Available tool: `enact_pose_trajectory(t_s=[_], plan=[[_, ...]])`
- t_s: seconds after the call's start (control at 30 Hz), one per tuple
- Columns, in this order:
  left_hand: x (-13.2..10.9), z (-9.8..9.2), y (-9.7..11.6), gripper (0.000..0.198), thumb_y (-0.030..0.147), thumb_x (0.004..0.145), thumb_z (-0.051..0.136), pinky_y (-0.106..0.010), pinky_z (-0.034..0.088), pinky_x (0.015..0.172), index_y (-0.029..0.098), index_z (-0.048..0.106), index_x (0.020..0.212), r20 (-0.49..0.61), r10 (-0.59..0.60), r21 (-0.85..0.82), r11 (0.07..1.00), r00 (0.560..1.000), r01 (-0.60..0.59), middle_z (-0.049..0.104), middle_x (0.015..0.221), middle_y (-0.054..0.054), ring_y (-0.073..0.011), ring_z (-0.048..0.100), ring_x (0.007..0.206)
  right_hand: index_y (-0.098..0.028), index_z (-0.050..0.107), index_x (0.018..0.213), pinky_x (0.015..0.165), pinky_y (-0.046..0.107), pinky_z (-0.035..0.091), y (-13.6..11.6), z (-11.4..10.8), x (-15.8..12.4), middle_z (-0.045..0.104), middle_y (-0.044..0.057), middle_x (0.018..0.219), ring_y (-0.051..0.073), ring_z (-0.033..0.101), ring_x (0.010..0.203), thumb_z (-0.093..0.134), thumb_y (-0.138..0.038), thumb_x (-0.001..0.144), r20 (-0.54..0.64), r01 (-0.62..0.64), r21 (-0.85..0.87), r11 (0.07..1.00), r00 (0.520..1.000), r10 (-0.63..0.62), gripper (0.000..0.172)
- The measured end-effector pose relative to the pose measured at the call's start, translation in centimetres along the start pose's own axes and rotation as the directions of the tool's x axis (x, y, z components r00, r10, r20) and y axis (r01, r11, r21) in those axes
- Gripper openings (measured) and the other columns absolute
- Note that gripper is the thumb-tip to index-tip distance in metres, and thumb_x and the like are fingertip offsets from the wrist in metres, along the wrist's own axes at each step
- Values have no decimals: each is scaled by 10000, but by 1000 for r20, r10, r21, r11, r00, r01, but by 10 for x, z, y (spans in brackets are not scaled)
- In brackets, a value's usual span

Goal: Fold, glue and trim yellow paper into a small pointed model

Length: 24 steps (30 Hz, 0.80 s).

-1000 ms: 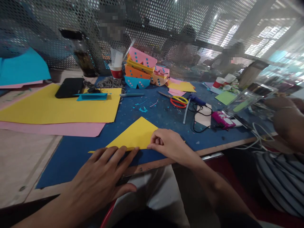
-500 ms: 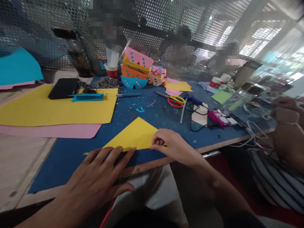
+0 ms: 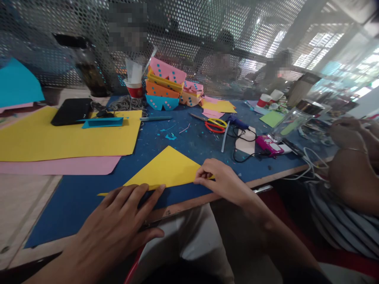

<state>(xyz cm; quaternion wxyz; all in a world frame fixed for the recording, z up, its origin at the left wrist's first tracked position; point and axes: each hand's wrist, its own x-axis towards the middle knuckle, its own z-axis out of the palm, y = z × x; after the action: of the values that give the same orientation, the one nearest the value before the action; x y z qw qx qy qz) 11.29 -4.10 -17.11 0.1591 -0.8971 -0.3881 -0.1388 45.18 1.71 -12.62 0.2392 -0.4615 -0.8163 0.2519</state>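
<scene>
A sheet of yellow paper (image 3: 167, 167), folded into a triangle with its peak pointing away from me, lies near the front edge of the blue table mat. My left hand (image 3: 118, 225) rests flat with fingers extended, its fingertips pressing the left part of the folded bottom edge. At the right end of that edge, my right hand (image 3: 217, 177) is curled, thumb and fingers closed on the paper. A thin yellow tip shows to the left, beyond my left fingers.
Yellow sheets (image 3: 74, 144) with a black phone (image 3: 72, 111) lie left. Scissors (image 3: 215, 125), a blue glue gun (image 3: 238, 123) and a pink device (image 3: 269, 146) lie ahead. Decorated paper pieces (image 3: 162, 102) stand by the mesh. A person's arm (image 3: 349, 173) is at right.
My right hand has slid a little to the right along the folded edge. My left hand stays on the paper. The whole view has shifted slightly.
</scene>
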Motion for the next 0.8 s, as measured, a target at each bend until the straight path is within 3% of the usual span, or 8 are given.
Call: enact_pose_trajectory(t_s=[0.27, 0.47, 0.63, 0.8], plan=[[0, 0, 5, 784, 693, 1202, 167, -549, 515, 1031, 222, 638, 1615, -36, -12, 2, 1000, 999, 12, 739, 1363, -206, -397, 687, 1230, -231, 787, 947, 897, 353, 511, 4, -1, -7, 748, 9, 965, 206, 707, 978, 876, -166, 1028, -58, -52, -4, 999, 997, 51, 137], [3, 0, 6, 833, 757, 1181, 260, -523, 504, 1071, 155, 669, 1586, -8, 25, -51, 998, 1000, -25, 781, 1364, -197, -389, 699, 1230, -234, 773, 917, 897, 360, 510, 3, -1, -8, 743, 7, 926, 219, 700, 997, 908, -174, 1006, -89, -84, -24, 996, 993, 82, 173], [-1, 3, 4, 857, 779, 1175, 237, -506, 508, 1079, 185, 655, 1629, 38, 11, -61, 998, 999, -9, 803, 1371, -172, -376, 701, 1240, -230, 765, 911, 887, 343, 531, 4, 0, -10, 745, 11, 973, 209, 705, 1008, 927, -167, 984, -111, -122, 22, 992, 986, 124, 188], [-6, 11, -1, 849, 810, 1149, 344, -517, 505, 1099, 222, 576, 1715, 37, 30, -93, 995, 999, -26, 800, 1387, -165, -390, 695, 1257, -235, 767, 906, 883, 339, 528, 5, -3, -11, 743, -5, 927, 195, 706, 975, 911, -147, 987, -96, -142, 13, 990, 985, 143, 187]])
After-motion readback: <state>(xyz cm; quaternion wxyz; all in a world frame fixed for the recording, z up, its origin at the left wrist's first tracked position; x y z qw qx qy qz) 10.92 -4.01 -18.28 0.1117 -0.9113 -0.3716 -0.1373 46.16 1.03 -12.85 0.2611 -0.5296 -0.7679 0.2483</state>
